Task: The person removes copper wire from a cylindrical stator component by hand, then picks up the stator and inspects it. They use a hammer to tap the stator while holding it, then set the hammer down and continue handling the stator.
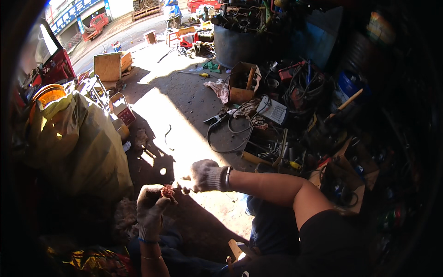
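Both my hands wear greyish knit work gloves. My left hand [151, 203] is closed around a small reddish-brown, copper-coloured piece [167, 190] that sticks out between thumb and fingers. Its exact kind is too small to tell. Close beside it, my right hand [207, 176] is closed, its fingertips pinched together and pointing at the piece. Whatever those fingertips hold is washed out by bright sunlight. A metal band circles my right wrist. Below the hands lies a concrete floor, half in sun and half in shadow.
A large draped sack [80, 143] stands at the left. To the right lie a cable clamp [217, 119] with looping black cable, a white slotted panel [272, 110], and open boxes of tools. A dark drum [235, 46] full of parts stands farther back. A wooden box [108, 68] sits near the street.
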`<action>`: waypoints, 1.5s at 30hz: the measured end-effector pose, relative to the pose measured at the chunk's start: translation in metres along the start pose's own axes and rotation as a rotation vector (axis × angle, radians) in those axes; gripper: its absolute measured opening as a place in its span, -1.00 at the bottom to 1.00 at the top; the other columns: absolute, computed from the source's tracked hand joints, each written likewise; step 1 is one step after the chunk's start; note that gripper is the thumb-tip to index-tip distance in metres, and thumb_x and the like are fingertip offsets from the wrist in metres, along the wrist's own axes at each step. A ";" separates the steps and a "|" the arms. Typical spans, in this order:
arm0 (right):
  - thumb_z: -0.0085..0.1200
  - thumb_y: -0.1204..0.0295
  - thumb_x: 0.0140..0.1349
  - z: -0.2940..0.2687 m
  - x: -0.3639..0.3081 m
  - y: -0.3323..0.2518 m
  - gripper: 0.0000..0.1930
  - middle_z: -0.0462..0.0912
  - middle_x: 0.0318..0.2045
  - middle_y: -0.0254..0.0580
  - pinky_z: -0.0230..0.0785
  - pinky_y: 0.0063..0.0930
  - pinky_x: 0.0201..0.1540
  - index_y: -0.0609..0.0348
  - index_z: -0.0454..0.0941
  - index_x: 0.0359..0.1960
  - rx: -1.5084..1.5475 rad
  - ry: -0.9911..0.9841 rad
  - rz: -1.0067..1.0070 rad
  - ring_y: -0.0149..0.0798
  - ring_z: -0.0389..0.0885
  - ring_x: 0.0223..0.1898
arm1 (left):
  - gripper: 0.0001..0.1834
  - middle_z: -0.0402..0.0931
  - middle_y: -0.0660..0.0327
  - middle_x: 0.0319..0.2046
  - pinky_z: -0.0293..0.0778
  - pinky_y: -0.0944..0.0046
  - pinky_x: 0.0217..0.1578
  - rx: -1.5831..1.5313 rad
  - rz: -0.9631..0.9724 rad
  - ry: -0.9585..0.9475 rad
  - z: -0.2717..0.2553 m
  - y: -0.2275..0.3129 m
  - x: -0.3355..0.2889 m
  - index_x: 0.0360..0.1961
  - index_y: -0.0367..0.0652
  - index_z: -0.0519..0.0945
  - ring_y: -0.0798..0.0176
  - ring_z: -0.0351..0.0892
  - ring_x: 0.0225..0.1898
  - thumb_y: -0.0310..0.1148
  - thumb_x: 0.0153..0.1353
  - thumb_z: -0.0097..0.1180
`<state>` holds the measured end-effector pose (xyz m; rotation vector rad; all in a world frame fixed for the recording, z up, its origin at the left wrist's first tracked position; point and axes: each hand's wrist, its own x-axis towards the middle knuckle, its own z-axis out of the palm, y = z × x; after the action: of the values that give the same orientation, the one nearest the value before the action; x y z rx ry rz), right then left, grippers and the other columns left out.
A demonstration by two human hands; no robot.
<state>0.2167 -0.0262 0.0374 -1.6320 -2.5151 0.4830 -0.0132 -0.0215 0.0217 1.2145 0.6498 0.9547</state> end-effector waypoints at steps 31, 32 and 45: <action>0.09 0.33 0.23 0.050 0.008 0.010 -0.87 0.64 -0.41 -0.13 0.50 -0.23 -0.33 0.08 0.60 -0.30 0.039 0.449 -0.288 -0.06 0.64 -0.37 | -0.03 0.65 0.16 -0.20 0.61 0.33 -0.22 0.259 -0.157 -0.153 -0.008 0.008 -0.001 0.56 -0.11 -0.13 0.39 0.61 -0.28 -0.68 0.25 0.14; 0.09 0.40 0.20 0.057 0.001 0.005 -0.90 0.63 -0.43 -0.12 0.50 -0.24 -0.38 0.12 0.59 -0.32 0.084 0.618 -0.415 -0.08 0.64 -0.39 | -0.05 0.64 0.16 -0.20 0.60 0.33 -0.19 0.262 -0.144 -0.045 -0.012 0.007 0.000 0.56 -0.12 -0.10 0.39 0.61 -0.27 -0.68 0.25 0.15; 0.05 0.28 0.18 0.020 0.014 -0.004 -0.77 0.67 -0.45 -0.08 0.55 -0.15 -0.40 0.00 0.63 -0.18 0.010 0.177 -0.083 -0.04 0.71 -0.39 | 0.01 0.63 0.12 -0.23 0.59 0.34 -0.19 0.042 -0.014 0.039 0.010 0.005 0.002 0.56 -0.16 -0.14 0.37 0.61 -0.30 -0.75 0.17 0.11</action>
<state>0.2020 -0.0193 0.0189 -1.4885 -2.4335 0.3265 -0.0048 -0.0249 0.0289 1.2290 0.7113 0.9591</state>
